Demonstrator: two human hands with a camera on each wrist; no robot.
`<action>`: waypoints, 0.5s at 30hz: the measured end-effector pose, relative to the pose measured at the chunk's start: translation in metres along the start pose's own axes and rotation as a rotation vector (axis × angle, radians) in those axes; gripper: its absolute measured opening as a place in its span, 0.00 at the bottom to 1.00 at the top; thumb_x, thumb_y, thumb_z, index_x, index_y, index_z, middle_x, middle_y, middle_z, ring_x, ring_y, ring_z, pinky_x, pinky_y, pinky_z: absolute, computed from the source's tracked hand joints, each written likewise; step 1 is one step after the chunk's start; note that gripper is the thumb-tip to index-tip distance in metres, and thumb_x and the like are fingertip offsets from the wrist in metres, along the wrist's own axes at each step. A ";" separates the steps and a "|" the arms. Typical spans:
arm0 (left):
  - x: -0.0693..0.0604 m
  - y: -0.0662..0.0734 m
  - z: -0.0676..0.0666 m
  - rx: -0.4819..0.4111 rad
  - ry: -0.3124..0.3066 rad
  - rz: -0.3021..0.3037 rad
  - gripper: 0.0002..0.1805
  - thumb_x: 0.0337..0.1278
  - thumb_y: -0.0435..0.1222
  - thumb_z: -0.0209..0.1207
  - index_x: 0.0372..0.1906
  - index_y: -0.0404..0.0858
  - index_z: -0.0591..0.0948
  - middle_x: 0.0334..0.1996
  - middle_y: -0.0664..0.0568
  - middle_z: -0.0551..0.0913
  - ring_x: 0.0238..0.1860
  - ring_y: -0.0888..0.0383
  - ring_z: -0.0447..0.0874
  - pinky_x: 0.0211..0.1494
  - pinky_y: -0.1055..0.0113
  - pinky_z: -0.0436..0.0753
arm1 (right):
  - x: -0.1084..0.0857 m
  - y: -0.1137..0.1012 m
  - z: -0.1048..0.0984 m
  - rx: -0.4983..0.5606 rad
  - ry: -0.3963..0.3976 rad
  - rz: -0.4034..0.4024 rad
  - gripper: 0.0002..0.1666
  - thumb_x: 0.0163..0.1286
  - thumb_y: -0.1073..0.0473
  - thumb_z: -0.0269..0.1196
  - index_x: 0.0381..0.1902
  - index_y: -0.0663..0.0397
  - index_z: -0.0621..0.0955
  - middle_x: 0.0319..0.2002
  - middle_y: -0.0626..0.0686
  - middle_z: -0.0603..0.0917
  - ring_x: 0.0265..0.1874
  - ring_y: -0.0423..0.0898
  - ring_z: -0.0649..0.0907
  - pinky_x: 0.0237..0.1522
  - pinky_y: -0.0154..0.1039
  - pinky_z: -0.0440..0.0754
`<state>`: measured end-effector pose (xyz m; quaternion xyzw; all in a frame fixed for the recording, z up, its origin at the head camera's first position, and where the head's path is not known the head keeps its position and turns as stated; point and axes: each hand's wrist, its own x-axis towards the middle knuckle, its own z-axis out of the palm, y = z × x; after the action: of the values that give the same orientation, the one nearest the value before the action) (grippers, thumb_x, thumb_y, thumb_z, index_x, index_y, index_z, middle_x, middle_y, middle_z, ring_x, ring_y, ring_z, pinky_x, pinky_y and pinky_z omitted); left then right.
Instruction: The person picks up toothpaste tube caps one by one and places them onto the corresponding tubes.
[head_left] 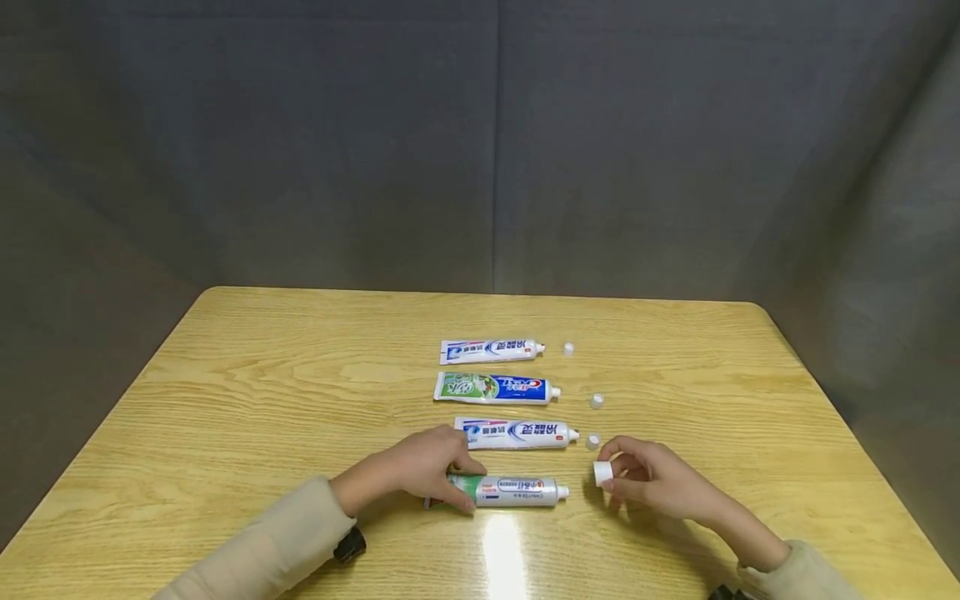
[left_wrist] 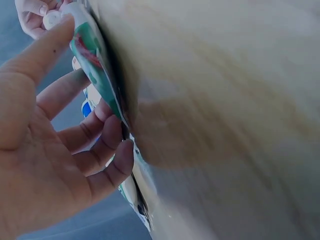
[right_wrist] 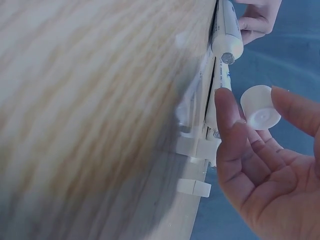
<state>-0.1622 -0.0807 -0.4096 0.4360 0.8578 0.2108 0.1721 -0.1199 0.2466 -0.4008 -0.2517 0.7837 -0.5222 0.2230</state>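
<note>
My left hand [head_left: 427, 462] holds the tail end of a silver and green toothpaste tube [head_left: 517, 492], thumb on the near side and fingers on the far side. The tube lies flat near the table's front, its bare nozzle pointing right. Just right of that nozzle, my right hand [head_left: 663, 479] pinches a white cap [right_wrist: 261, 107] between thumb and fingers, apart from the tube. In the right wrist view the cap's hollow end shows. Beyond the held tube lies a white and blue toothpaste tube [head_left: 525, 434], also uncapped, with a small white cap [head_left: 592, 442] beside its nozzle.
Farther back lie a green and blue toothpaste tube [head_left: 495, 388] and another white and blue tube [head_left: 491, 351], nozzles to the right. Their caps, one nearer [head_left: 596, 401] and one farther [head_left: 568, 348], stand off to the right. Grey cloth [head_left: 360, 167] hangs behind the wooden table [head_left: 262, 400].
</note>
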 end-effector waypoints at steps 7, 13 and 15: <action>0.000 0.005 0.001 0.069 0.020 -0.015 0.20 0.38 0.47 0.70 0.41 0.44 0.85 0.23 0.63 0.72 0.26 0.67 0.62 0.27 0.76 0.63 | 0.001 0.001 0.000 0.004 0.004 -0.015 0.15 0.65 0.63 0.57 0.44 0.69 0.69 0.33 0.65 0.81 0.27 0.53 0.83 0.27 0.43 0.80; 0.002 0.009 0.002 0.073 0.041 -0.011 0.19 0.36 0.44 0.71 0.39 0.44 0.86 0.24 0.63 0.79 0.25 0.69 0.65 0.28 0.77 0.66 | 0.001 0.002 0.000 -0.014 0.014 -0.036 0.13 0.65 0.64 0.58 0.44 0.67 0.70 0.32 0.63 0.81 0.27 0.53 0.83 0.26 0.42 0.79; 0.002 0.009 0.003 0.063 0.038 -0.025 0.20 0.35 0.44 0.71 0.40 0.44 0.85 0.24 0.64 0.80 0.26 0.69 0.66 0.28 0.77 0.66 | 0.001 0.002 0.000 -0.024 0.014 -0.045 0.13 0.65 0.64 0.58 0.43 0.67 0.70 0.32 0.63 0.81 0.27 0.52 0.83 0.25 0.41 0.79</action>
<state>-0.1559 -0.0736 -0.4075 0.4263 0.8725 0.1899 0.1448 -0.1217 0.2467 -0.4028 -0.2682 0.7855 -0.5197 0.2025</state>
